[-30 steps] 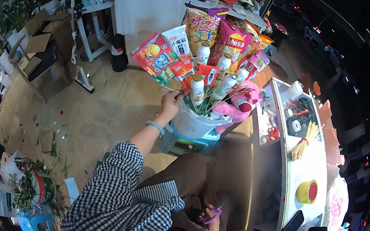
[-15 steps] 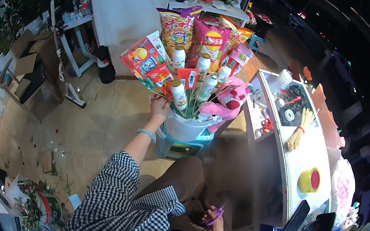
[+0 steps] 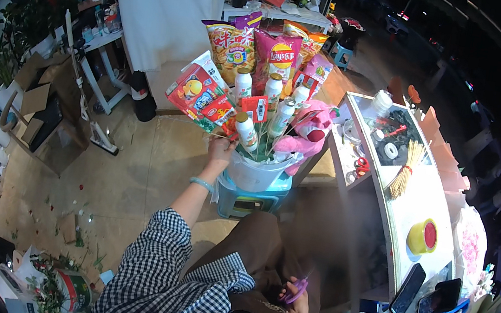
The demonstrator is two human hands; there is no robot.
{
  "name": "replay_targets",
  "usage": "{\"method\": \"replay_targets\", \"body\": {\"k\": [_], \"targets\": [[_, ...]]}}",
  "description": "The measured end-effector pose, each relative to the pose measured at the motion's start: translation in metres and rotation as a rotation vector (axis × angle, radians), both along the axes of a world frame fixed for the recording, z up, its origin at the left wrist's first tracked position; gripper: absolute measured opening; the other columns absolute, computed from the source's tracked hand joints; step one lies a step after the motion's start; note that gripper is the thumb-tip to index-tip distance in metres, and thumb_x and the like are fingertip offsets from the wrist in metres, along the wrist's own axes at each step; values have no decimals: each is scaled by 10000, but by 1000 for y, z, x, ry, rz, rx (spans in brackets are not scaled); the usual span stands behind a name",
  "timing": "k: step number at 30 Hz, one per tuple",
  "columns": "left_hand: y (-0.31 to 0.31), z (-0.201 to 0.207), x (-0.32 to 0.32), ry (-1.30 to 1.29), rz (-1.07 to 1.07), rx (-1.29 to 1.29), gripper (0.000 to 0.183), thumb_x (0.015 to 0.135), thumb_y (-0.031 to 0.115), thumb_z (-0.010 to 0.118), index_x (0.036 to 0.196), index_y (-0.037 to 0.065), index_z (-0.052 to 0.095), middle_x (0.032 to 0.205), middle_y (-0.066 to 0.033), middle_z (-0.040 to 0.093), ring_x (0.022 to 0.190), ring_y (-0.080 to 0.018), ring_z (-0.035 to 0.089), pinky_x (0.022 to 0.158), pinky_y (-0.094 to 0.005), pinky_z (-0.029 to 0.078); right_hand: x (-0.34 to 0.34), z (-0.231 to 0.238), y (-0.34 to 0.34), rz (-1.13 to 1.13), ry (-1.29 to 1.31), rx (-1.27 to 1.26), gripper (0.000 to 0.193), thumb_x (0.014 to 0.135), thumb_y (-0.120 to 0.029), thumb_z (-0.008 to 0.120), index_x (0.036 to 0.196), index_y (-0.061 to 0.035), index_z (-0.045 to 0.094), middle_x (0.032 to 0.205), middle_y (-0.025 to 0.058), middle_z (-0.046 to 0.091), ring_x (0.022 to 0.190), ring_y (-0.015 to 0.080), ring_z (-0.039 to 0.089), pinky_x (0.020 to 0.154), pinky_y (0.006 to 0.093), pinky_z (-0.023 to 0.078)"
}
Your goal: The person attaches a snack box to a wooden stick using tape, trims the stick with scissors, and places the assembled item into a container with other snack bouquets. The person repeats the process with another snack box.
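Observation:
My left hand (image 3: 220,151) is closed at the lower end of a red snack pack (image 3: 203,92), which leans out to the left on a thin stick; the fingertips are partly hidden. The pack belongs to a snack bouquet in a translucent white bucket (image 3: 257,175). Around it stand white bottles (image 3: 246,131) with gold caps, a purple-topped chip bag (image 3: 232,46), a magenta chip bag (image 3: 280,53) and a pink plush toy (image 3: 311,126). Low in front of my lap, my right hand (image 3: 300,304) holds purple-handled scissors (image 3: 294,289) by the loops.
The bucket rests on a blue stool (image 3: 250,202). At right runs a white counter (image 3: 411,221) with a bundle of thin sticks (image 3: 409,170), a yellow tape roll (image 3: 423,237) and phones (image 3: 408,290). An open cardboard box (image 3: 36,107) stands left; scraps litter the tiled floor.
The view has shifted slightly. My left hand and the red snack pack sit a little lower against the bottles. My right hand still holds the scissors, their blades now less visible.

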State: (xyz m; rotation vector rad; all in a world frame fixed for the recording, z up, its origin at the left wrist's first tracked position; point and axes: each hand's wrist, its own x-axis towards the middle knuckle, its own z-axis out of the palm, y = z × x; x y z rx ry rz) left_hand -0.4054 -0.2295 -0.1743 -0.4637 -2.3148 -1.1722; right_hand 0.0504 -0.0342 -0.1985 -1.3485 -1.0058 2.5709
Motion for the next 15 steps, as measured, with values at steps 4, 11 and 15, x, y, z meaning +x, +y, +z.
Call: {"method": "replay_targets", "body": {"k": [4, 11, 15], "targets": [[-8, 9, 3, -43, 28, 71, 190, 805, 160, 672, 956, 45, 680, 875, -160, 659, 871, -334, 592, 839, -435, 443, 4, 0, 3, -27, 13, -32, 331, 809, 1, 674, 1100, -78, 538, 794, 88, 591, 630, 219, 601, 549, 362, 527], [-10, 25, 17, -112, -148, 508, 209, 928, 194, 581, 985, 0, 634, 776, -90, 632, 676, -161, 596, 644, -309, 477, -4, 0, 3, 13, 28, 37, 381, 809, -1, 679, 1131, -85, 493, 794, 88, 589, 630, 212, 602, 532, 343, 526], [-11, 28, 14, -141, -197, 476, 195, 935, 176, 573, 966, -6, 637, 759, -76, 626, 661, -147, 588, 630, -298, 470, -35, 16, 12, 126, 30, 204, 421, 807, -6, 686, 1153, -90, 461, 796, 84, 590, 621, 203, 603, 519, 326, 526]]}}
